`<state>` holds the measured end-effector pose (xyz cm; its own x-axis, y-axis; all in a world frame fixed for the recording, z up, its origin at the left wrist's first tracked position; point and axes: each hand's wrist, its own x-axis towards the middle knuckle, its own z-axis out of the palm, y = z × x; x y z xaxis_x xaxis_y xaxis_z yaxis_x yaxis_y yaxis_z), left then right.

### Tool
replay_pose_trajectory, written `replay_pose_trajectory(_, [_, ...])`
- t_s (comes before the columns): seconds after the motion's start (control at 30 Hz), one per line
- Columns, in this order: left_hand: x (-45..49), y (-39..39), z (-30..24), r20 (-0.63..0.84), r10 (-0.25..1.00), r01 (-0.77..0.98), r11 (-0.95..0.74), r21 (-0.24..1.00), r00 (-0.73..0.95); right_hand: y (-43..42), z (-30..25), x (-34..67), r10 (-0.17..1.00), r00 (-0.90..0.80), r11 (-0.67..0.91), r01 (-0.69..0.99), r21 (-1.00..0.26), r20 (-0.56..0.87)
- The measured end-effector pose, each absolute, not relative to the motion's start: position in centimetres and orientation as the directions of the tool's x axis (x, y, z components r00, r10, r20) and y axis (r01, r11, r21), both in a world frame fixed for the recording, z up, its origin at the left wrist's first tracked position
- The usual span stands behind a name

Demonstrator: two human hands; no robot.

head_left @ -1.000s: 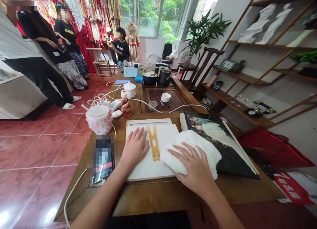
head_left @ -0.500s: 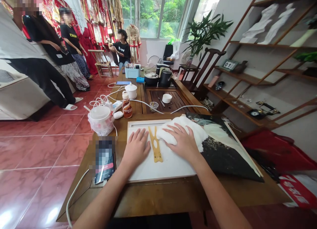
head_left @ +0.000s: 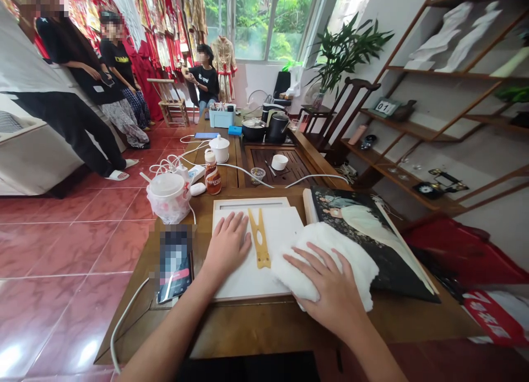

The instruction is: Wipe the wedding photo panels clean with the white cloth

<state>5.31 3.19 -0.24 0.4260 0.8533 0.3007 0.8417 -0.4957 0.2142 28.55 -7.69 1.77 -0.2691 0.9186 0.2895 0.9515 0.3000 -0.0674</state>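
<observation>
My left hand [head_left: 228, 241] lies palm down on a white sheet [head_left: 248, 283], fingers stretched out and slightly apart. Just right of its fingertips is a flat yellow piece [head_left: 263, 255] with two long prongs, an oval hole and small dark marks at its near end. My right hand [head_left: 330, 288] rests spread on a bunched white cloth [head_left: 359, 261], its fingers pressing on top and its thumb partly hidden. This cloth covers the sheet's right edge and part of a dark picture panel [head_left: 400, 272]. Beneath the sheet is a pale-framed board [head_left: 252, 202].
Left on the wooden table [head_left: 248, 327] are a phone [head_left: 176, 277], a bagged white tub [head_left: 167, 197] and a brown bottle [head_left: 212, 175]. Farther back are a lidded white cup [head_left: 219, 149] and a tea tray [head_left: 289, 178]. Several people stand or sit beyond.
My right hand has moved toward me and to the right, and the white cloth has shifted with it, uncovering more of the sheet and panel. My left hand has stayed nearly in place.
</observation>
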Motion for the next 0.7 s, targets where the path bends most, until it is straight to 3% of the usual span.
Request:
replay_pose_trajectory(0.4, [5.1, 3.1, 0.1, 0.290, 0.852, 0.842, -0.500, 0.202, 0.437, 3.3, 2.3, 27.8, 0.898, -0.216, 0.241, 0.970, -0.020, 0.384])
replay_pose_trajectory(0.7, [5.2, 3.1, 0.1, 0.315, 0.856, 0.852, -0.483, 0.201, 0.411, -3.7, 1.8, 28.0, 0.902, -0.249, 0.272, 0.962, -0.016, 0.352])
